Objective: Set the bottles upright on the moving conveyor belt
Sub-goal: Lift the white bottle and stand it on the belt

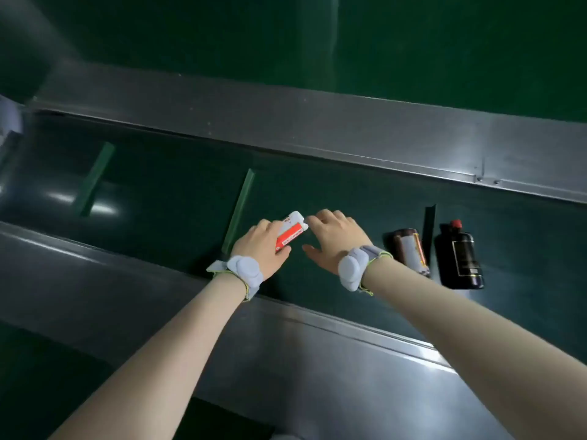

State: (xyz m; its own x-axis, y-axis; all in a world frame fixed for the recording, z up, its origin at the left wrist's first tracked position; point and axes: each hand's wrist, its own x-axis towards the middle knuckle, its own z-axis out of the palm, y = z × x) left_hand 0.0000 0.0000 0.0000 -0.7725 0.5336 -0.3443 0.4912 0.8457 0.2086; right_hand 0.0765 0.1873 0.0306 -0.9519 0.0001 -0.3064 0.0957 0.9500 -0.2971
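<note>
At frame centre, your left hand [265, 246] is closed around a white-and-red bottle [290, 231], which is tilted and not yet stood. Your right hand [333, 241] hovers just beside it, fingers spread, holding nothing. At centre right, two dark bottles, a brown one [409, 249] and a black one [462, 257], lie flat on the green belt [158, 192]. No bottle stands upright; judged: three remain.

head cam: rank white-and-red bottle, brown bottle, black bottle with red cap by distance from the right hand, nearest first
From the right hand:
1. White-and-red bottle: just to its left, held in the left hand.
2. Brown bottle: lying on the belt to its right, near the wrist.
3. Black bottle with red cap: lying farther right, beyond the dark cleat.
</note>
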